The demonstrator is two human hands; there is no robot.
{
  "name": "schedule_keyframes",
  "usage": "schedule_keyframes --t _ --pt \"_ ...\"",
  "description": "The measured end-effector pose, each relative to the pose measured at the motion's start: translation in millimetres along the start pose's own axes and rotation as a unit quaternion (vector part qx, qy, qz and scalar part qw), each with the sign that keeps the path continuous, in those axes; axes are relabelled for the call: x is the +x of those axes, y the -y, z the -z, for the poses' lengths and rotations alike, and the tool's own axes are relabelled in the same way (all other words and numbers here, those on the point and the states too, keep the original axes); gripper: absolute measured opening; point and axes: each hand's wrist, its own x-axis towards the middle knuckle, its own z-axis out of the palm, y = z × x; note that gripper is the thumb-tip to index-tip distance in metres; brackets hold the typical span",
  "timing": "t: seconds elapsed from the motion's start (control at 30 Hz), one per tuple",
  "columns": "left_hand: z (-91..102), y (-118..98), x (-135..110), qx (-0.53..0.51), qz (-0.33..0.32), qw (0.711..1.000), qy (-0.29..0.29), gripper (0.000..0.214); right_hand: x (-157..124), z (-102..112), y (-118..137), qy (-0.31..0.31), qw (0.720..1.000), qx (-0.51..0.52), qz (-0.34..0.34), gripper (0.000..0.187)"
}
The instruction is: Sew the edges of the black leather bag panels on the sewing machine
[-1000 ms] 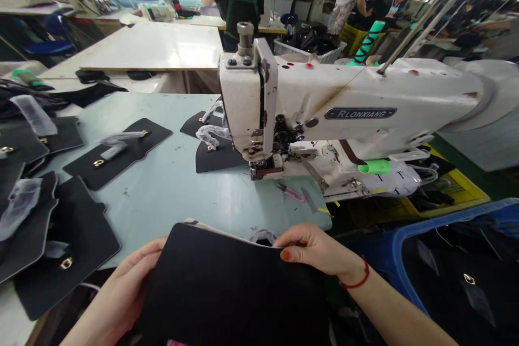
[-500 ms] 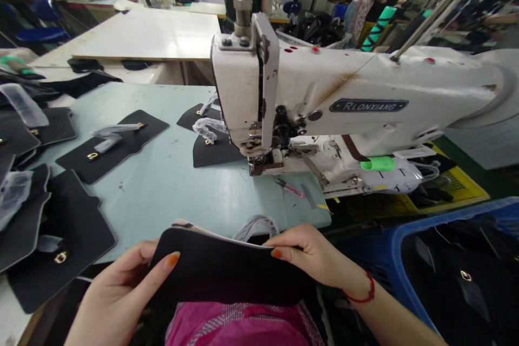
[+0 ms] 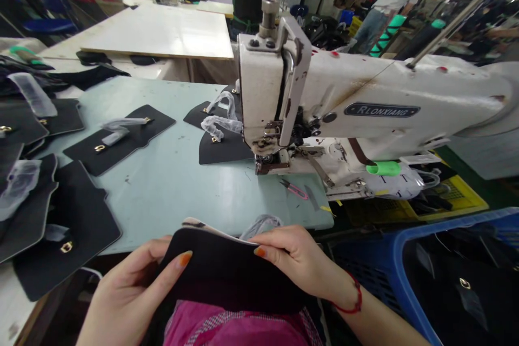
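I hold a black leather panel (image 3: 227, 267) by its top edge, low over my lap at the table's near edge. My left hand (image 3: 133, 289) grips its left corner, thumb on the front face. My right hand (image 3: 300, 262) pinches the right part of the edge, thumb on top; a red cord circles that wrist. A pale lining and a bit of clear plastic wrap (image 3: 261, 224) show just behind the panel's edge. The white sewing machine (image 3: 324, 102) stands beyond, its needle foot (image 3: 270, 162) about a hand's length past the panel.
Several black panels with gold clasps lie on the pale green table (image 3: 170, 184), some stacked at the left (image 3: 48, 216). Pink snips (image 3: 295, 189) rest by the machine base. A blue bin (image 3: 446, 265) with black pieces sits at right. Other people stand at far tables.
The panel has dropped lower and folded toward me, uncovering pink cloth on my lap. My left thumb has come round onto its front. The view has shifted slightly, moving the machine rightward.
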Motion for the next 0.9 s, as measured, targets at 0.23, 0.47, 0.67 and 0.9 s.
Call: schedule_keyframes --t 0.23,0.47,0.67,0.9 --pt "2.8 8.6 1.6 0.016 -0.056 0.998 0.003 0.02 7.0 -6.7 8.5 0.007 1.0 -0.017 0.001 0.034" --pt "12.5 30.0 8.2 0.043 -0.146 0.987 0.048 0.015 13.6 -15.4 10.3 -0.032 0.998 -0.035 0.028 0.026" --pt "11.1 24.3 5.5 0.072 -0.208 0.974 0.051 0.01 19.1 -22.0 12.1 -0.05 0.996 -0.057 0.041 0.024" --pt "6.5 17.5 4.0 0.096 -0.253 0.962 0.04 0.005 23.6 -26.2 14.8 -0.035 0.997 -0.062 0.036 0.027"
